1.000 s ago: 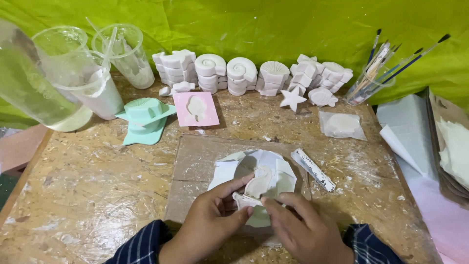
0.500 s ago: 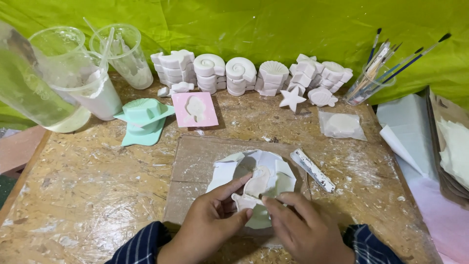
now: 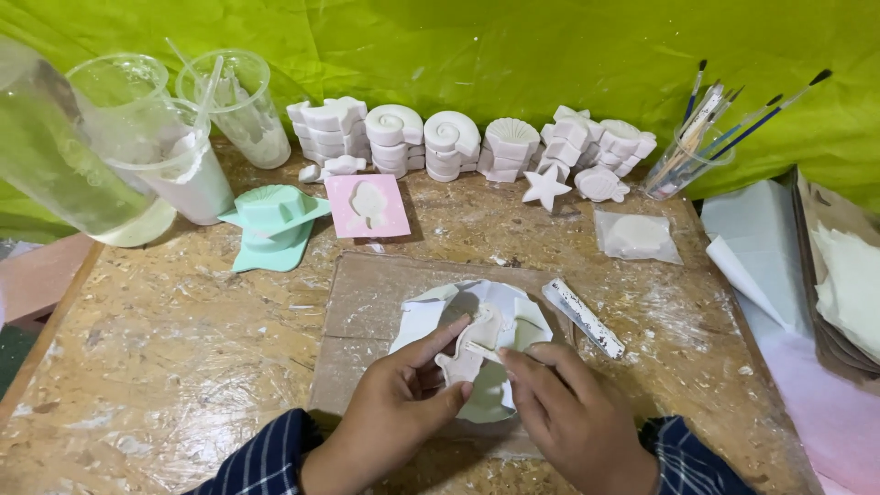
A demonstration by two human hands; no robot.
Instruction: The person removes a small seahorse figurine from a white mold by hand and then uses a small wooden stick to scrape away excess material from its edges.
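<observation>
A small white plaster cast (image 3: 469, 353) sits between both hands over a pale green mould (image 3: 486, 348), which rests on a brown board (image 3: 367, 302) on the worktop (image 3: 165, 367). The cast is an irregular, lobed piece; its long axis runs roughly from the person towards the far green backdrop (image 3: 513, 55), leaning a little to the right, with its narrower end pointing away from the person (its exact outline is hard to make out against the white-dusted mould).

The left hand (image 3: 394, 412) comes in from the near left of the mould, forefinger stretched along the cast's left edge and thumb pressed to its lower end, so it is closed on the cast. The right hand (image 3: 568, 417) lies at the near right of the mould, its fingertips pinching a thin white stick (image 3: 483, 349) laid against the cast's right side.

Just right of the mould lies a flat, plaster-smeared scraper (image 3: 584, 317). Beyond the mould, further from the person, a pink mould (image 3: 368, 205) and a mint green mould (image 3: 272, 225) lie left of centre, with a row of white shell and star casts (image 3: 458, 142) behind them. Far left of the mould stand clear plastic cups (image 3: 156, 147); far right, a cup of brushes (image 3: 687, 156).
</observation>
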